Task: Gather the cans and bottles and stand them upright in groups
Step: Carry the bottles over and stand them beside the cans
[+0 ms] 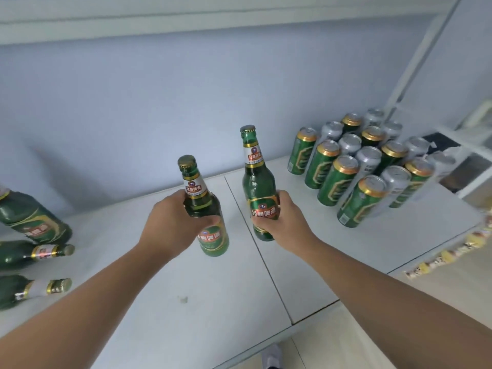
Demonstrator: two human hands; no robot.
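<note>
left grip (173, 225) clasps left bottle (213, 239), right grip (285, 222) clasps right bottle (258, 182).

- Left bottle (213, 237): dark green glass; green-gold cap; white neck label with red banner and gold bands; green body label with red band and white characters.
- Right bottle (257, 182): same colouring; body label edged in gold.
- Green cans (337, 183), far right: green bodies, gold outline motif, gold rims, silver tops.
- Silver cans (368, 159), among them: silver-grey.
- Far-left bottles (25, 254): dark green, with gold and white neck labels.
- Counter (186, 328): white, with one small grey spot.
- Wall (159, 102): pale blue-grey.
- Strip (447, 255), right counter edge: yellow and white.
</note>
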